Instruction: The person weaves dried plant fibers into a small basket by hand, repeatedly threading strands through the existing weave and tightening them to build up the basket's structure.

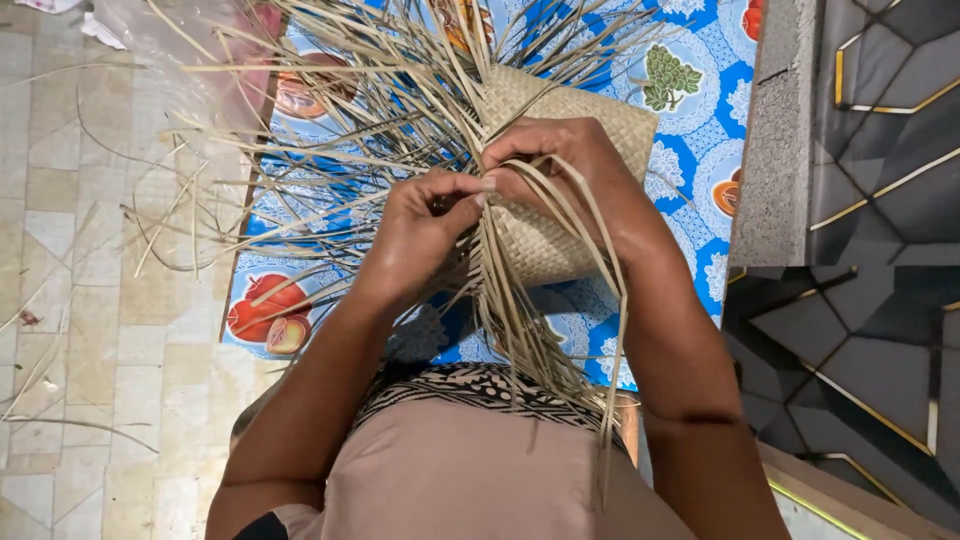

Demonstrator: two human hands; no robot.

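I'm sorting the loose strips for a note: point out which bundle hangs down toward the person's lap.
The bundle of strips dropping from under the right hand, beside the left hand. The other loose strips fan up and leftward from the woven mat.

Two hands are at work, the left hand [425, 230] and the right hand [560, 165], both on one woven mat [570, 130]. The loose straw strips [350, 120] fanning out from it are too many and too tangled to count. Under it all lies one blue patterned cloth [690, 100], and one sheet of clear plastic [170, 50] sits on the floor beside it.
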